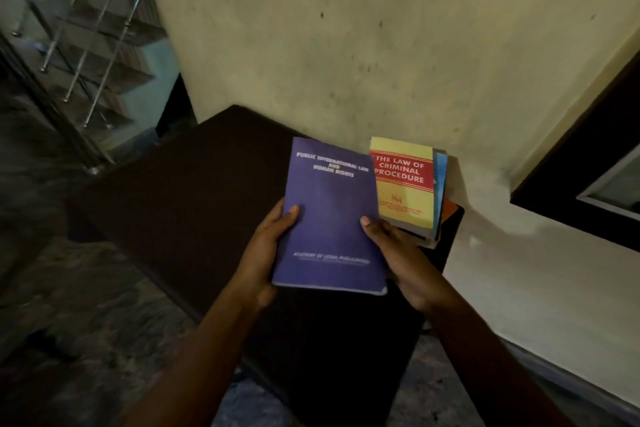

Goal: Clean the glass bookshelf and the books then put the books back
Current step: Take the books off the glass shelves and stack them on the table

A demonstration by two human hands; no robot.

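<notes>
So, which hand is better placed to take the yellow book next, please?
Probably the right hand: it holds the purple book beside the yellow book; the left hand holds the opposite edge, farther off.

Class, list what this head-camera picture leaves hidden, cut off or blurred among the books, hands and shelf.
Head view only.
1. The lower books: titles covered by the yellow book on top.
2. Most fingers of the left hand and right hand: hidden beneath the purple book.
3. The glass bookshelf: blurred, cut by the top-left edge; cleanliness unclear.

The 2 forearms are extending forward; the left hand and right hand are gripping opposite edges of the purple book, thumbs on top.
</notes>
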